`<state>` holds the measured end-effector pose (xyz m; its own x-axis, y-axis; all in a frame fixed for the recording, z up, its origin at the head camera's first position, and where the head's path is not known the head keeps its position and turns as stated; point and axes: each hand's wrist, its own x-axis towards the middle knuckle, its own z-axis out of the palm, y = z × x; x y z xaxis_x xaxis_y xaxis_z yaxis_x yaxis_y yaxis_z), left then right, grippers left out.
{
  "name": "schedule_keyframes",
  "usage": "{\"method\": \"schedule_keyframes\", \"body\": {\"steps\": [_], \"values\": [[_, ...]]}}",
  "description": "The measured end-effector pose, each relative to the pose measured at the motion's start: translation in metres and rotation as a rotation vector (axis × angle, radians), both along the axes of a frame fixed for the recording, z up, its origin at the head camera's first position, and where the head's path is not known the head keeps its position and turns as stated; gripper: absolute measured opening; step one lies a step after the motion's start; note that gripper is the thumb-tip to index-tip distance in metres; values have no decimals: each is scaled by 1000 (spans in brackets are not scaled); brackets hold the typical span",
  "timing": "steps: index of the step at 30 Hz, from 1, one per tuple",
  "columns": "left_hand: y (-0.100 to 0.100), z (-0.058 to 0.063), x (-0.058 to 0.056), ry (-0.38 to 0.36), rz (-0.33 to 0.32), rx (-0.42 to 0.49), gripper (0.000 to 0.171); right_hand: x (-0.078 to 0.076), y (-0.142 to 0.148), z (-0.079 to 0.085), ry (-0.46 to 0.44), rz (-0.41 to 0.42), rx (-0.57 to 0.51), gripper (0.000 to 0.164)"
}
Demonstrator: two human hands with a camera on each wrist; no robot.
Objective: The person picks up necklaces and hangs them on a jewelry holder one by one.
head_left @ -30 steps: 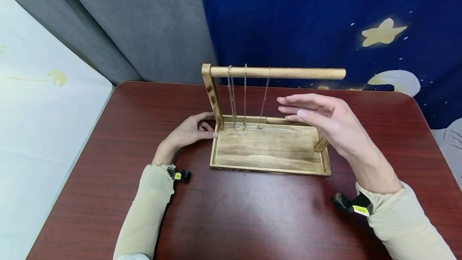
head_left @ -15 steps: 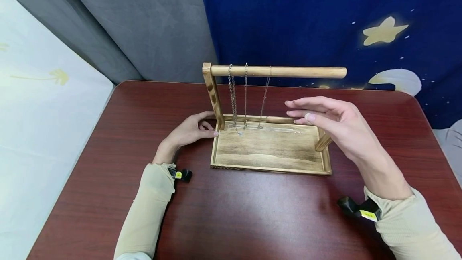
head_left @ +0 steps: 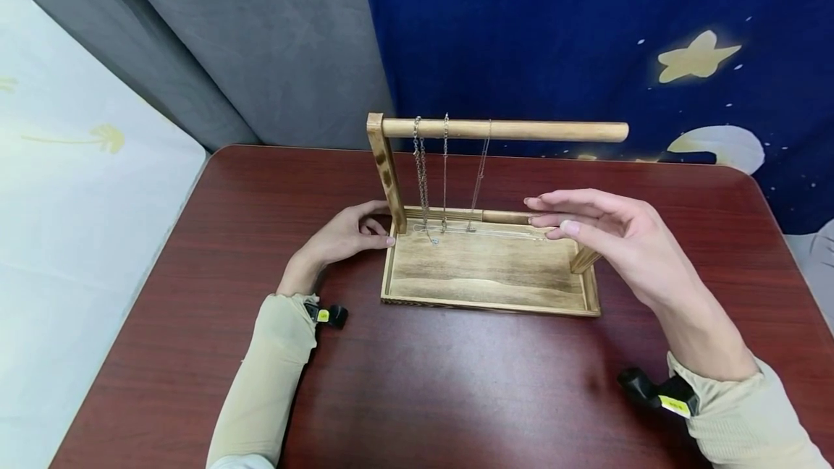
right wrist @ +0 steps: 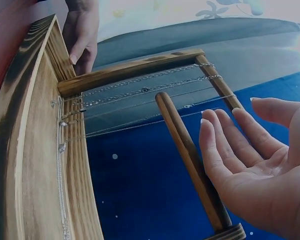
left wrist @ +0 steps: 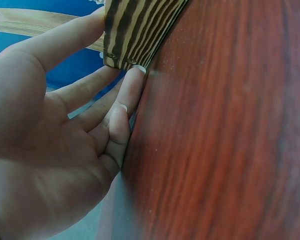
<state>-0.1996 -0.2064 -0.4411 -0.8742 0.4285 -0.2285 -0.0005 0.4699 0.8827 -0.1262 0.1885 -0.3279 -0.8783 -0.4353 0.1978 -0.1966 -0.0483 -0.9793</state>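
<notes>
My left hand grips the left end of a wooden necklace stand, thumb on the tray's outer side and fingers behind its corner. From the stand's upper bar hang several thin chain necklaces, bunched toward the left, their lower ends in the tray. A fine silver chain lies along the tray's back. My right hand hovers above the stand's right end, holding nothing, fingers loosely extended. In the right wrist view it is beside a lower rod, with its palm in sight.
The stand sits on a dark red wooden table. A shorter right post rises from the tray and carries the lower rod. Behind the table hang a grey curtain and a blue one with stars.
My right hand has moved right and slightly down, away from the hanging necklaces. My left hand and the stand have stayed in place.
</notes>
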Motion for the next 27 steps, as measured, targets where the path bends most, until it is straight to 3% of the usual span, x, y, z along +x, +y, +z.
{"method": "schedule_keyframes", "body": {"steps": [18, 27], "values": [[-1, -1, 1, -1, 10, 4, 69, 8, 4, -17, 25, -11, 143, 36], [0, -2, -1, 9, 5, 3, 68, 12, 5, -35, 61, 10, 125, 36]]}}
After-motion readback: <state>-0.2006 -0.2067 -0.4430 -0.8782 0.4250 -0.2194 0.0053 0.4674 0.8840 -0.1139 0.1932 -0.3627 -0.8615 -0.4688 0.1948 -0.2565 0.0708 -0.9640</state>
